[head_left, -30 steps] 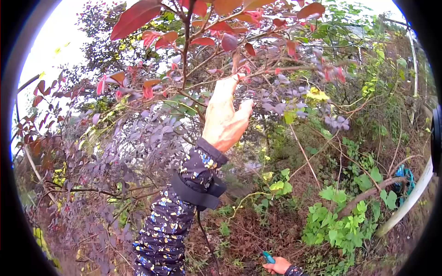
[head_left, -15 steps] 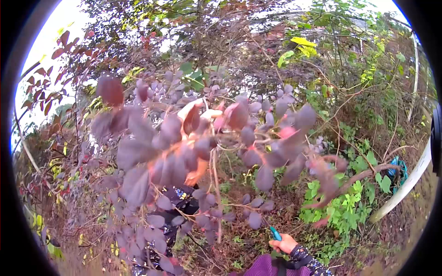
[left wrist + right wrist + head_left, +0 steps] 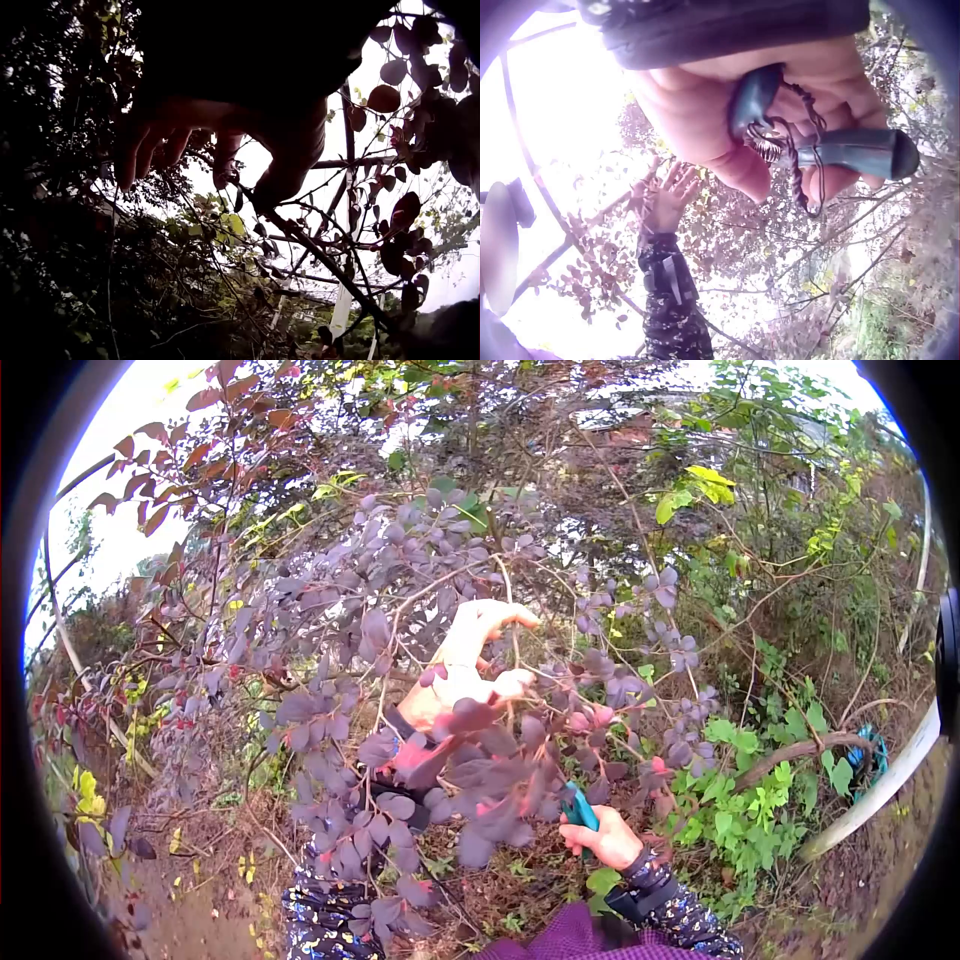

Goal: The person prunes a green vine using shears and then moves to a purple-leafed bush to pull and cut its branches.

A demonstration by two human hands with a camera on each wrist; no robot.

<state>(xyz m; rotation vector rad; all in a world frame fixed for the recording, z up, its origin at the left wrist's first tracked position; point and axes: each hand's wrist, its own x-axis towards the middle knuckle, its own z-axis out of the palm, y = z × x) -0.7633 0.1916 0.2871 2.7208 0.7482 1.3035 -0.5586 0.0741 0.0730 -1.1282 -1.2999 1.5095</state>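
Note:
My left hand (image 3: 455,670) is raised among purple-leaved twigs, thumb and index finger apart on either side of a thin stem (image 3: 510,588). In the left wrist view, the thumb of the left hand (image 3: 232,139) overlaps a dark branch (image 3: 322,259), and the other fingers hang loosely. The fingers look spread in the right wrist view. Lower down, my right hand (image 3: 612,840) grips pruning shears (image 3: 580,810) with teal handles. A coiled spring and a twisted cord show between the handles of the pruning shears (image 3: 851,150). Purple leaves (image 3: 480,780) partly cover the left wrist.
Purple-leaved bushes (image 3: 290,610) spread across the left and middle. At the right are a green leafy vine (image 3: 740,810), a pale pole (image 3: 880,790) and a bundle of blue netting (image 3: 870,760). Dry brown ground cover lies below.
The left hand has come down from the high branch, and purple-leaved twigs now hang in front of its forearm. The right hand with the pruning shears has risen.

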